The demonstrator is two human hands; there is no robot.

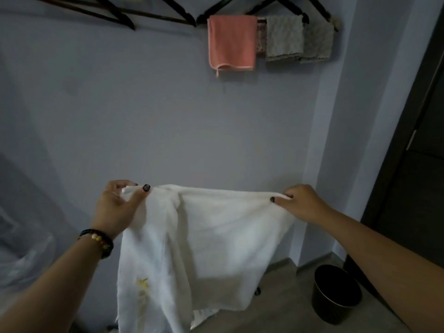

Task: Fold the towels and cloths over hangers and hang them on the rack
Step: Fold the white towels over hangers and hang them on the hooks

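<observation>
The white towel [199,239] is hanging in mid-air in front of the wall [120,104], below the rack's hangers [115,13], sagging with a bunched fold near its left corner. The left hand [117,205] and right hand [300,203] are each pinching a top corner, spread wide apart. Since only fingertips are gripping, a corner may be slipping loose, or the bunched fold may be carrying over onto a hanger as a crooked drape.
</observation>
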